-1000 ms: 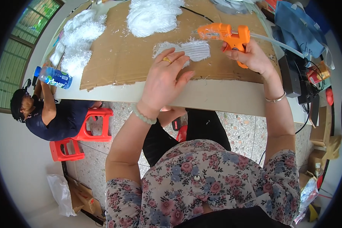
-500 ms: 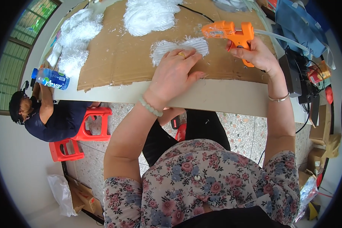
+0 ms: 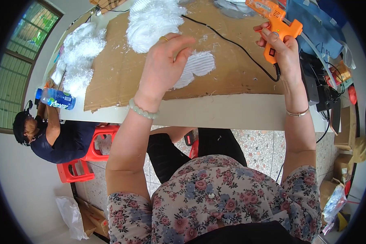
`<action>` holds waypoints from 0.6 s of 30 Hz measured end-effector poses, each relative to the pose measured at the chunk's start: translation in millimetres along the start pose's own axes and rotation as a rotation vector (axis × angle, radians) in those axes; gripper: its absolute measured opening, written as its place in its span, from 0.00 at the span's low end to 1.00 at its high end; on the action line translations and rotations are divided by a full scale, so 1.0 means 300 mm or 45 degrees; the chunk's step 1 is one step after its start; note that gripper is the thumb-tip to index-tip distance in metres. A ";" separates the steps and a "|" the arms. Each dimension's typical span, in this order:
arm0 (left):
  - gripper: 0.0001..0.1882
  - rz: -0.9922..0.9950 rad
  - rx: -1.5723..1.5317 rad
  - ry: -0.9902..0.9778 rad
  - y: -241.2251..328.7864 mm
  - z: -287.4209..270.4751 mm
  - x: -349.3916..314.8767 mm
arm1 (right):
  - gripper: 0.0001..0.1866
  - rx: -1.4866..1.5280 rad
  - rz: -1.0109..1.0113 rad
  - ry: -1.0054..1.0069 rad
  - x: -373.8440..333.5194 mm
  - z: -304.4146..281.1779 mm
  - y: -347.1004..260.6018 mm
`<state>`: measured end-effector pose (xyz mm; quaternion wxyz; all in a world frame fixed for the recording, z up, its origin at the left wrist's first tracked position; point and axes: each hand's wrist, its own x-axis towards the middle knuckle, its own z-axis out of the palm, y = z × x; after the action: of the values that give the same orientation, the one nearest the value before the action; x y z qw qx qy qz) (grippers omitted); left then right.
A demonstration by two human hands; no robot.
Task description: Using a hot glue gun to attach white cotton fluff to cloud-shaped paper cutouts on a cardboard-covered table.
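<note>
My right hand [image 3: 286, 55] grips an orange glue gun [image 3: 278, 22] at the right of the cardboard, its nozzle aimed to the far left. A clear glue stick trails from the gun's back and a black cord from its handle. My left hand [image 3: 162, 67], fingers apart and nothing visible in them, hovers over the left part of a white ribbed piece with a frayed edge [image 3: 201, 67]. This piece lies flat on the cardboard [image 3: 232, 79], partly hidden by the hand. Just beyond my left fingers is a pile of similar white ribbed pieces [image 3: 152, 24].
Fluffy white material [image 3: 83, 49] lies at the table's left. A blue-capped bottle [image 3: 57, 99] stands near a co-worker [image 3: 65, 138] by red stools [image 3: 75, 171]. Black boxes with cables [image 3: 323, 95] and a blue bag [image 3: 313, 30] sit at the right.
My left hand has lifted off the white ribbed piece and moved left, toward the pile. My right hand has carried the glue gun up and to the right, away from the piece.
</note>
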<state>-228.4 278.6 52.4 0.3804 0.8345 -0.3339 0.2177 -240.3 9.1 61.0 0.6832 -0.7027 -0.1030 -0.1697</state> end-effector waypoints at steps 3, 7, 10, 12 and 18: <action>0.06 -0.222 -0.056 0.178 -0.048 0.016 0.088 | 0.11 0.064 -0.020 0.105 -0.027 -0.013 -0.025; 0.07 -0.312 -0.137 0.131 -0.139 0.099 0.214 | 0.13 0.153 0.010 0.181 -0.081 -0.019 -0.012; 0.09 -0.378 -0.170 -0.007 -0.179 0.192 0.320 | 0.12 0.210 0.051 0.192 -0.115 -0.019 -0.002; 0.12 -0.466 0.037 -0.151 -0.181 0.252 0.386 | 0.12 0.283 0.076 0.191 -0.127 -0.018 0.007; 0.21 -0.661 0.282 -0.193 -0.313 0.421 0.522 | 0.13 0.306 0.106 0.173 -0.143 -0.012 -0.017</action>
<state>-39.8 164.4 25.3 0.3039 0.9424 -0.1109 0.0855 -282.2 9.4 49.6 0.7743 -0.6065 -0.0469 -0.1747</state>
